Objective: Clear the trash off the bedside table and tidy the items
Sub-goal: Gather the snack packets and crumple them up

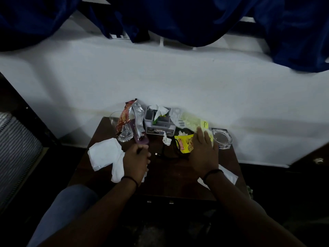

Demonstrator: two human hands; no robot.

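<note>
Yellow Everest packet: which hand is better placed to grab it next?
Right. The right hand already lies against the yellow Everest packet, fingers spread; the left hand is curled by the white tissue, farther away.

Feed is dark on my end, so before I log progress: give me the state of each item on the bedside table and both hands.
Left hand: closed, gripping the purple wrapper.
Right hand: open, flat on the yellow-green wrapper.
Everest packet: torn open, lying flat.
Red wrapper: crumpled, empty-looking.
Grey organizer: upright, paper stuffed inside.
Glass ashtray: upright, looks empty.
Drinking glass: upright.
White tissue: unfolded, rumpled.
Paper ball: crumpled.
</note>
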